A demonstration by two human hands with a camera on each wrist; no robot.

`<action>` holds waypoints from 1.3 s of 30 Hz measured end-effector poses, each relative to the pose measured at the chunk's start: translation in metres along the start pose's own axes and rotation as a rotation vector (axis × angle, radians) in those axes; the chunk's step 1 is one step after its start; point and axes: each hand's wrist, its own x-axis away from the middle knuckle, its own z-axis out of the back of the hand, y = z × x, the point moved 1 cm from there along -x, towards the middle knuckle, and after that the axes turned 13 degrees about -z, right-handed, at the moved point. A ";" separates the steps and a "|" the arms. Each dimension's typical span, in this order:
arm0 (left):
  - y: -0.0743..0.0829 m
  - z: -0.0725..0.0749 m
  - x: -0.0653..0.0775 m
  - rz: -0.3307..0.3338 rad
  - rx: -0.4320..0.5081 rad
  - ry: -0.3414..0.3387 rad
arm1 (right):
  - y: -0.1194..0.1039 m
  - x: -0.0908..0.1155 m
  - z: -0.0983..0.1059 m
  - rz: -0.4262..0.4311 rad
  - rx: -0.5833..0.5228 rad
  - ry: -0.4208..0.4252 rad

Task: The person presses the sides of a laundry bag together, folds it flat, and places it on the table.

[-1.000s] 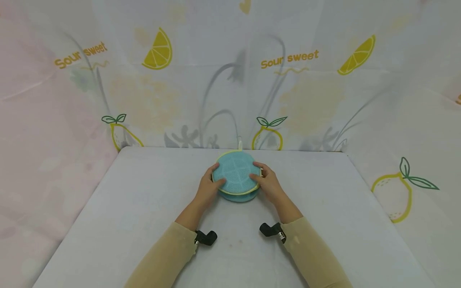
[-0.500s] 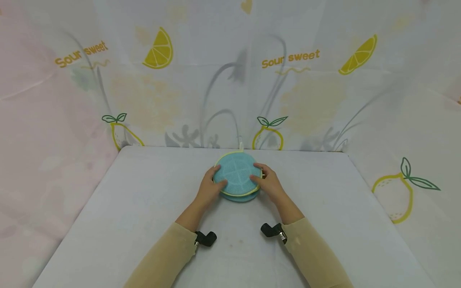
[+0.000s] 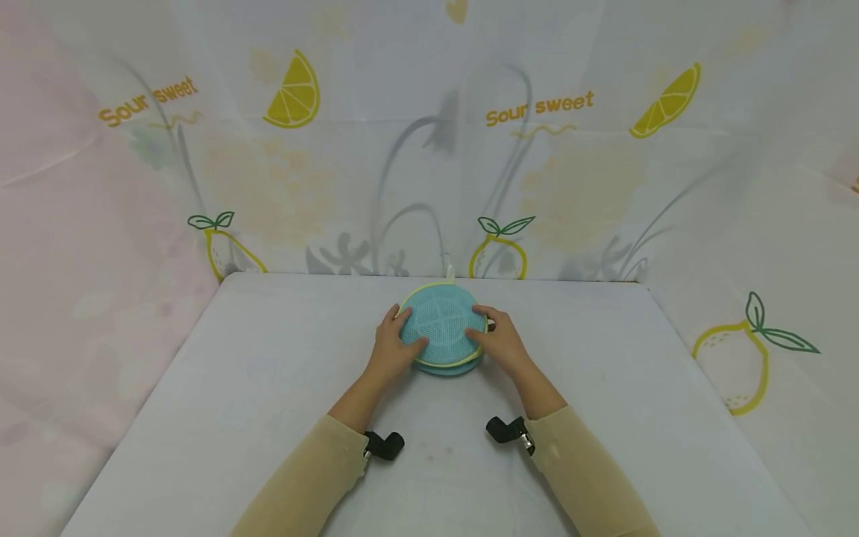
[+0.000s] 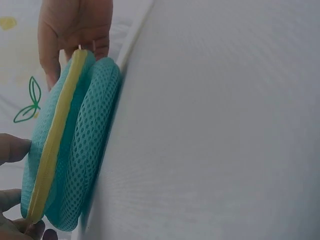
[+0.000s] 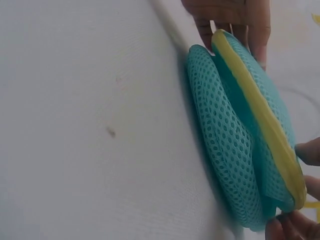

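A round turquoise mesh laundry bag (image 3: 443, 324) with yellow trim lies at the far middle of the table, a small white loop at its back. My left hand (image 3: 391, 349) holds its left side, thumb on the top face and other fingers at the edge. On the opposite side my right hand (image 3: 502, 344) grips the rim with the thumb on top and fingertips tucked below. Both wrist views show the bag's yellow zipper (image 4: 54, 142) around the upper part, with a puffy lower mesh part (image 5: 220, 135) bulging beneath it.
The white table (image 3: 282, 358) ends at a printed cloth backdrop (image 3: 403, 171) just behind the bag. More cloth hangs along both sides. Black wrist-worn devices (image 3: 385, 445) sit at the sleeve cuffs.
The bag has shifted very slightly to the right and its underside shows less. My left fingers have moved a little along the bag's edge; the right hand stays nearly the same.
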 end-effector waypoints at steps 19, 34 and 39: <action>0.007 0.001 0.003 -0.126 -0.294 -0.072 | -0.012 0.012 -0.001 0.302 0.415 0.102; 0.007 0.005 0.002 -0.135 -0.358 -0.188 | -0.009 0.017 0.004 0.263 0.486 -0.007; 0.004 0.006 0.001 -0.147 -0.379 -0.240 | -0.006 0.015 0.003 0.244 0.494 -0.016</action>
